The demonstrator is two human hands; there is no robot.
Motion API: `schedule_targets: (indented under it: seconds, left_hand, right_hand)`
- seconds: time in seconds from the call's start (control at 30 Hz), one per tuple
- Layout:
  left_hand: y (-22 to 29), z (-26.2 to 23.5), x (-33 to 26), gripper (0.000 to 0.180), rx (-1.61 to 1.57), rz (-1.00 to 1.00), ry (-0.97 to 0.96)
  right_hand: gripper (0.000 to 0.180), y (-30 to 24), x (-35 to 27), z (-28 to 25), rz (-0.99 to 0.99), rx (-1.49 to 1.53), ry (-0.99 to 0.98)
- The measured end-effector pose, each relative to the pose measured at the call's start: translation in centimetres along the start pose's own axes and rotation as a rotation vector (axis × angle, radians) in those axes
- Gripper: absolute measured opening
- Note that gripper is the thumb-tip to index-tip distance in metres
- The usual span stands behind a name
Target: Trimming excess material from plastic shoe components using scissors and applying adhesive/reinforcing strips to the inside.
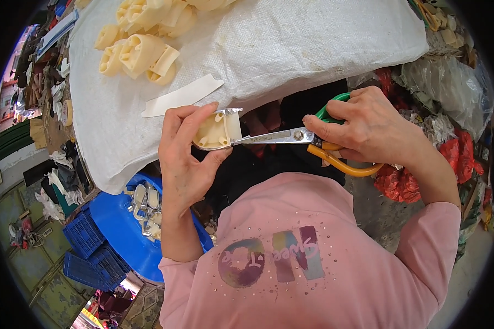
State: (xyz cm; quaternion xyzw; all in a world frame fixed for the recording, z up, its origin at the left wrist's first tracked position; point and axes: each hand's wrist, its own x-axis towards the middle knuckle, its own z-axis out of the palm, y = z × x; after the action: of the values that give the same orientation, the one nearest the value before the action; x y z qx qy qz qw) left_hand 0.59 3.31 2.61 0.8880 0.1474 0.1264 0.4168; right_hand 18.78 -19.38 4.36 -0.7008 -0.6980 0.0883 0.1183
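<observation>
Between the thumb and fingers of my left hand point(182, 153) is a cream plastic part point(214, 130), hollow and rounded, with shiny silver along its edge. My right hand point(370, 129) is closed round the scissors point(277, 137), which have one green and one orange-yellow handle. Their blades point left, and the tips meet the lower right corner of the plastic part. Whether anything is caught between the blades is too small to tell. A white strip point(182, 96) lies just beyond my left hand.
A white woven sack point(291, 44) covers the work surface, with a pile of cream plastic parts point(140, 55) at its far left. Below left stands a blue basin point(112, 219) holding silver-and-cream pieces, beside blue baskets point(85, 233). Red plastic bags point(403, 183) lie to the right.
</observation>
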Motion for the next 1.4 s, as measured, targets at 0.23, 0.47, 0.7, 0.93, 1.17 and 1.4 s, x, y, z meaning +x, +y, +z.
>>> schedule_targets:
  seconds: [0.23, 0.47, 0.7, 0.93, 1.17, 1.4]
  left_hand:
    - [-0.5, -0.5, 0.2, 0.062, -0.062, -0.041, -0.03]
    - [-0.7, 0.1, 1.2, 0.066, -0.038, -0.015, 0.02]
    - [1.2, 4.0, 6.1, 0.062, 0.212, 0.261, 0.116]
    - [0.5, 5.8, 8.5, 0.064, 0.362, 0.221, -0.014]
    - [0.5, 5.2, 8.8, 0.063, 0.332, 0.209, -0.101]
    - [0.3, 5.5, 9.2, 0.058, 0.328, 0.181, -0.095]
  right_hand:
    - [0.059, 0.3, -0.3, 0.6, 0.08, 0.015, -0.03]
    - [0.06, 1.4, -1.5, 1.7, 0.564, 0.095, 0.289]
    - [0.073, 2.4, -0.7, 4.1, 0.406, 1.598, 0.966]
    - [0.074, 1.0, 1.5, 2.5, 0.255, 1.828, 1.109]
    - [0.07, 1.5, 2.5, 4.0, 0.109, 1.864, 1.243]
    - [0.048, 1.6, 4.5, 5.1, 0.12, 1.843, 1.32]
